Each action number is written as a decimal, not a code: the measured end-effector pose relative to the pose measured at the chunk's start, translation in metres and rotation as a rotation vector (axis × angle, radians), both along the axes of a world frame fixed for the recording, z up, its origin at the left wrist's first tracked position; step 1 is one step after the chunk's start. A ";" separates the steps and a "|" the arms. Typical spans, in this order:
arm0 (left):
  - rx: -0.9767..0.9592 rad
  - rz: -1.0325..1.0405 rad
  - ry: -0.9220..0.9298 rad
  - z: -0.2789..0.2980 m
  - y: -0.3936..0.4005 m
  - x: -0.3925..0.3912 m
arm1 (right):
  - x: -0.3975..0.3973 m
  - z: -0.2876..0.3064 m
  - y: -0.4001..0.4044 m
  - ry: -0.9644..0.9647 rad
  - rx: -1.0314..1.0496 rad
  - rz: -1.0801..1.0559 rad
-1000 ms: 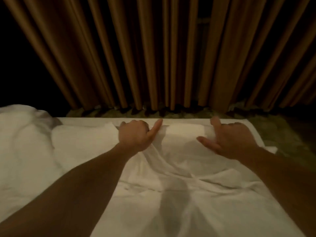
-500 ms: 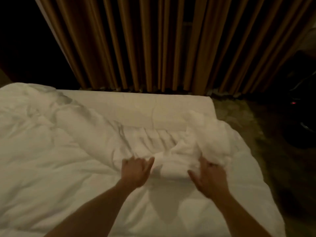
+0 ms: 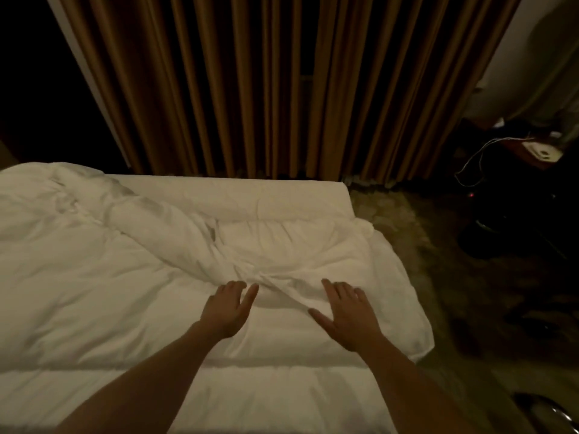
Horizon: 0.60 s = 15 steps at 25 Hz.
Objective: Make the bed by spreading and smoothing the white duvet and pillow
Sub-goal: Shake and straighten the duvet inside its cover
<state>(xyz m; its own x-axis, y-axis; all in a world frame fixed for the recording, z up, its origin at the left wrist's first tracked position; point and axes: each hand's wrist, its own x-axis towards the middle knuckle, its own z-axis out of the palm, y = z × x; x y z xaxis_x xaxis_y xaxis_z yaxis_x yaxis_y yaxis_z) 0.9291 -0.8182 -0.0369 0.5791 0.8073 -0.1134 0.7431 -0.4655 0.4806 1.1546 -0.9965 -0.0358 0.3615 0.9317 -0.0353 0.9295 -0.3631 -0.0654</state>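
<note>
A white duvet (image 3: 103, 277) covers the bed, with a thick rumpled ridge running from the far left toward the middle. Its right part lies flatter and hangs over the bed's right edge. My left hand (image 3: 227, 310) rests palm down on the duvet with straight, spread fingers, just below the end of the ridge. My right hand (image 3: 346, 311) lies flat beside it, fingers straight, pressing a small fold between the two hands. A bare strip of white mattress sheet (image 3: 250, 195) shows along the far edge. No pillow is visible.
Brown pleated curtains (image 3: 250, 83) hang right behind the bed's far edge. Mottled carpet (image 3: 438, 277) lies to the right. A low stand with a white device and cable (image 3: 539, 153) sits at the far right, dark objects below it.
Both hands let go of the bunched duvet they pulled toward me from the far edge. They now lie flat on it, and the duvet's right part is spread out.
</note>
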 end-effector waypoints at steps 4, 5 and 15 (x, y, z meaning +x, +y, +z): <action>0.105 -0.073 0.006 -0.007 0.008 0.079 | 0.073 -0.014 0.014 0.133 0.032 -0.196; 0.099 -0.065 0.021 -0.017 0.011 0.103 | 0.096 -0.024 0.018 0.192 0.040 -0.274; 0.071 -0.003 0.273 -0.137 0.027 0.270 | 0.235 -0.103 0.142 0.938 0.283 -0.747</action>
<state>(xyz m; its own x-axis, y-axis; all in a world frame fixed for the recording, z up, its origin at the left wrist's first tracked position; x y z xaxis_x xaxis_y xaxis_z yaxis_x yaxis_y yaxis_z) 1.1995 -0.7915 -0.1740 0.5375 0.8170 -0.2086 0.8391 -0.4937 0.2284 1.3891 -0.8544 -0.1393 0.7526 0.5239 -0.3989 0.0508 -0.6502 -0.7581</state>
